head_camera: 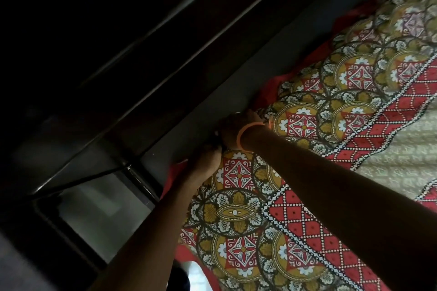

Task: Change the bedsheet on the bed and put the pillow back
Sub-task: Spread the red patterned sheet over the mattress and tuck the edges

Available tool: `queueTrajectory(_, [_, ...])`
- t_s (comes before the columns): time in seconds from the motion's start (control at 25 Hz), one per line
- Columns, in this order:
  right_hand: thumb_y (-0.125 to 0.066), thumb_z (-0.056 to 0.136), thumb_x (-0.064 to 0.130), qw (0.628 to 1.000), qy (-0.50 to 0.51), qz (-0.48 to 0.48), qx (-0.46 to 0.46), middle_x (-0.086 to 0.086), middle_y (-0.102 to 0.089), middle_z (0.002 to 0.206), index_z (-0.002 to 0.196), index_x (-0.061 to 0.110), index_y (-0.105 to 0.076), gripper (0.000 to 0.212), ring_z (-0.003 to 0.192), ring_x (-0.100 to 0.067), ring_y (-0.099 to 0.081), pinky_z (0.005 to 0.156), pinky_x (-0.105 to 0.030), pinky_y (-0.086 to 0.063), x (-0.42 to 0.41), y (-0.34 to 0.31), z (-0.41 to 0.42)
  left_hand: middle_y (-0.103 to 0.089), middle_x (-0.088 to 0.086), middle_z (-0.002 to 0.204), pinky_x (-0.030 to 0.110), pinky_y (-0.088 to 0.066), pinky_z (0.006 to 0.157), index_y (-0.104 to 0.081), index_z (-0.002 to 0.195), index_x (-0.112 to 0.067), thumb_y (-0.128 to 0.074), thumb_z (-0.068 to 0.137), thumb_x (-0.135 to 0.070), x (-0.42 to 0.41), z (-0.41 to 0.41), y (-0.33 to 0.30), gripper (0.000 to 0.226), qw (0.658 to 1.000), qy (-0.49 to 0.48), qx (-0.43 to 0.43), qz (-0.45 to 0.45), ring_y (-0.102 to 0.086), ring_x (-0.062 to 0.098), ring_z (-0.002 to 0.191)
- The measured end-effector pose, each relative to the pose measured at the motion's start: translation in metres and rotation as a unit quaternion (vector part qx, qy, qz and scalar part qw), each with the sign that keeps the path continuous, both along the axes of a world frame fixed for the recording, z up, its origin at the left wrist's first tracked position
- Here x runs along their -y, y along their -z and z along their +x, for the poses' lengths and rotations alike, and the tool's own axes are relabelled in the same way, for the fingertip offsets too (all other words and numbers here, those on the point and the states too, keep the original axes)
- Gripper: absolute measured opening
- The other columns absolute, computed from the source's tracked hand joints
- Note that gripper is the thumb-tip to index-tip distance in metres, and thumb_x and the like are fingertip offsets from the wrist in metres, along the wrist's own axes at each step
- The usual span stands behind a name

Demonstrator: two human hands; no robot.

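While I watch, both hands work the patterned bedsheet (307,172) at its ten o'clock edge: left hand (205,160) and right hand (233,129) grasp the cloth. Tucking seems underway; next, push it down.

Hidden fingers and cropped edges at the bedside

The fingers of both the left hand (205,160) and the right hand (234,130) were lost in shadow at the edge of the bedsheet (319,125), so their grip could not be made out. The sheet ran off the right and bottom edges of the picture. The dark furniture (118,42) on the left was too dim to identify. A pale patch (196,276) at the bottom edge was cut off and unclear, and both arms left the picture low down.
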State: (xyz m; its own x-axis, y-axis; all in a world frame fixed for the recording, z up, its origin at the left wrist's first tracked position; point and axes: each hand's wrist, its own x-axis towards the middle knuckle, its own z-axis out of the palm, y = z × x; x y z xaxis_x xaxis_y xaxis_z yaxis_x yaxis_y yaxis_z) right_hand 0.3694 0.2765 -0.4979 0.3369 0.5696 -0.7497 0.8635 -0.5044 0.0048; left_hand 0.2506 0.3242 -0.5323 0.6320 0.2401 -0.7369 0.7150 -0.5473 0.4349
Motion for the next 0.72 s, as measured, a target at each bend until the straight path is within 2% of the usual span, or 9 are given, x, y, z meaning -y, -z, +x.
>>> queueTrajectory(0.08, [-0.034,0.103,0.040,1.000,-0.018,-0.016,0.004,-0.008,-0.056,0.137,0.135,0.019,-0.053,0.043,0.126,-0.032,-0.052,0.099,-0.047,-0.044,0.004,0.004,-0.002,-0.051,0.003,0.089,0.026,-0.039,0.076,-0.058,0.104,-0.014,-0.024,0.108,-0.023,-0.003,0.006,-0.001,0.035,1.000,0.024,-0.012,0.003,-0.052,0.016,0.088])
queueTrajectory(0.16, [-0.035,0.102,0.034,1.000,-0.011,0.003,0.027,-0.011,-0.058,0.131,0.132,0.014,-0.053,0.040,0.120,-0.033,-0.055,0.101,-0.048,-0.040,0.002,0.004,-0.007,-0.054,0.007,0.087,0.030,-0.040,0.075,-0.061,0.100,-0.008,-0.028,0.108,-0.020,-0.005,0.009,-0.004,0.036,0.999,-0.004,-0.040,-0.007,-0.053,0.021,0.087])
queueTrajectory(0.28, [-0.041,0.095,0.022,0.980,-0.041,0.150,0.128,-0.012,-0.064,0.119,0.118,0.014,-0.064,0.034,0.115,-0.033,-0.059,0.112,-0.057,-0.027,0.015,-0.004,-0.026,-0.067,0.009,0.090,0.031,-0.048,0.071,-0.067,0.091,-0.007,-0.048,0.102,-0.016,0.012,0.003,-0.031,0.024,0.992,-0.046,0.031,0.113,-0.063,0.024,0.082])
queueTrajectory(0.36, [-0.040,0.093,0.020,0.959,0.016,0.246,0.142,-0.017,-0.059,0.129,0.121,0.013,-0.065,0.038,0.128,-0.035,-0.051,0.113,-0.057,-0.028,0.048,-0.015,-0.049,-0.071,0.010,0.108,0.036,-0.051,0.080,-0.068,0.109,-0.008,-0.057,0.096,-0.020,0.037,-0.010,-0.054,0.021,0.977,-0.055,0.105,0.178,-0.066,0.028,0.097])
queueTrajectory(0.4, [-0.038,0.094,0.021,0.955,0.066,0.262,0.120,-0.019,-0.050,0.141,0.131,0.012,-0.058,0.042,0.137,-0.037,-0.041,0.115,-0.057,-0.026,0.073,-0.023,-0.065,-0.067,0.012,0.120,0.037,-0.050,0.089,-0.062,0.121,-0.009,-0.058,0.095,-0.023,0.053,-0.021,-0.064,0.030,0.974,-0.019,0.116,0.196,-0.063,0.028,0.107])
queueTrajectory(0.52, [-0.037,0.097,0.019,0.954,0.190,0.219,0.071,-0.018,-0.007,0.162,0.155,0.010,-0.017,0.063,0.149,-0.037,-0.010,0.118,-0.057,-0.016,0.160,-0.051,-0.111,-0.032,0.020,0.155,0.045,-0.033,0.115,-0.024,0.153,-0.004,-0.050,0.098,-0.027,0.094,-0.055,-0.093,0.064,0.976,0.061,0.066,0.197,-0.033,0.035,0.142])
queueTrajectory(0.6, [-0.043,0.096,0.015,0.960,0.239,0.148,0.016,-0.013,0.007,0.163,0.156,0.015,-0.003,0.072,0.150,-0.034,-0.002,0.119,-0.056,-0.016,0.223,-0.078,-0.137,-0.021,0.020,0.160,0.039,-0.028,0.116,-0.015,0.154,-0.004,-0.045,0.101,-0.027,0.121,-0.076,-0.130,0.065,0.976,0.132,0.012,0.175,-0.024,0.034,0.147])
queueTrajectory(0.64, [-0.044,0.097,0.017,0.955,0.270,0.119,-0.004,-0.012,0.003,0.164,0.156,0.016,-0.005,0.071,0.150,-0.032,-0.009,0.118,-0.053,-0.020,0.252,-0.092,-0.150,-0.026,0.019,0.158,0.036,-0.032,0.114,-0.020,0.153,-0.005,-0.043,0.102,-0.026,0.133,-0.087,-0.149,0.060,0.975,0.159,-0.004,0.155,-0.029,0.031,0.145])
queueTrajectory(0.72, [-0.045,0.098,0.027,0.918,0.383,0.093,-0.043,-0.013,-0.025,0.158,0.151,0.014,-0.025,0.058,0.142,-0.031,-0.032,0.114,-0.043,-0.032,0.307,-0.126,-0.174,-0.040,0.016,0.150,0.034,-0.040,0.107,-0.034,0.148,-0.005,-0.042,0.102,-0.021,0.161,-0.106,-0.189,0.049,0.977,0.173,-0.019,0.123,-0.043,0.029,0.136])
